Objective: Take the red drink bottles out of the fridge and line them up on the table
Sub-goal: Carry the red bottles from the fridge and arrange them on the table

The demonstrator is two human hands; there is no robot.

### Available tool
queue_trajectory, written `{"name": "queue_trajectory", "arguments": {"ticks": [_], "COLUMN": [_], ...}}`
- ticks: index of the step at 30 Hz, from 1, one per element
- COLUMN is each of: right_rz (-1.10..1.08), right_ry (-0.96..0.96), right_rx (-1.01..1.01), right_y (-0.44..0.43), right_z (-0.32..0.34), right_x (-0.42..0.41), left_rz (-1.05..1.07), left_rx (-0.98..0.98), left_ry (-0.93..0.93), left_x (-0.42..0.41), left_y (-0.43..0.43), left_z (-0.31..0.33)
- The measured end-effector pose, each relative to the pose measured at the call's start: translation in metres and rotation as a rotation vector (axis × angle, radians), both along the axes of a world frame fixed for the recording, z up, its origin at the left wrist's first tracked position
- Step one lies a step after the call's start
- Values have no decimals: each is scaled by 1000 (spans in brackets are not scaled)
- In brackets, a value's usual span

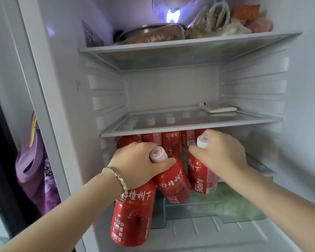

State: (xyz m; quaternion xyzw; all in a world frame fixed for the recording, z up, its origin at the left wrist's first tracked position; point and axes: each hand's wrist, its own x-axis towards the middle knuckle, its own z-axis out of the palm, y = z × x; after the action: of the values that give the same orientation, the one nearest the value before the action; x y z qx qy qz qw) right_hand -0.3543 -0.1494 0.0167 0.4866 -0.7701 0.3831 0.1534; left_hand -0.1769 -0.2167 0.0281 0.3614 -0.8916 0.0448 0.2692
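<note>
In the lower centre, the top of the leftmost bottle is hidden under the left hand, whose fingers are curled round the neck of the middle bottle. Further right, the right bottle is gripped at its neck by the right hand.

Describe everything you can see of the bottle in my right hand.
The bottle in the right hand wears a glossy red label with white Chinese characters, JUICE running down its side and a barcode near the base. Its white cap carries a square printed code on top. It leans slightly, in front of the row of red bottles under the shelf, above the greenish drawer. The hand curls round its neck and shoulder.
</note>
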Motion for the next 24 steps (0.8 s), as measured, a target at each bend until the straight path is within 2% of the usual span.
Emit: {"name": "queue_trajectory", "arguments": {"ticks": [3, 5, 10, 14, 19, 24], "right_rz": [42, 115, 251, 364, 575, 813], "right_ry": [269, 365, 379, 314, 447, 614], "right_rx": [33, 119, 306, 425, 543, 546], "right_y": [11, 12, 11, 13, 32, 70], "right_z": [7, 17, 35, 25, 9, -18], "right_x": [13, 22, 38, 49, 82, 127], "left_rz": [5, 7, 46, 182, 417, 679], "left_rx": [-28, -11, -21, -9, -18, 95], "left_ry": [-33, -68, -174, -162, -187, -220], "left_x": [3, 7, 14, 32, 63, 95], "left_y": [1, 2, 13, 40, 93, 167], "left_z": [2, 4, 4, -6, -24, -49]}}
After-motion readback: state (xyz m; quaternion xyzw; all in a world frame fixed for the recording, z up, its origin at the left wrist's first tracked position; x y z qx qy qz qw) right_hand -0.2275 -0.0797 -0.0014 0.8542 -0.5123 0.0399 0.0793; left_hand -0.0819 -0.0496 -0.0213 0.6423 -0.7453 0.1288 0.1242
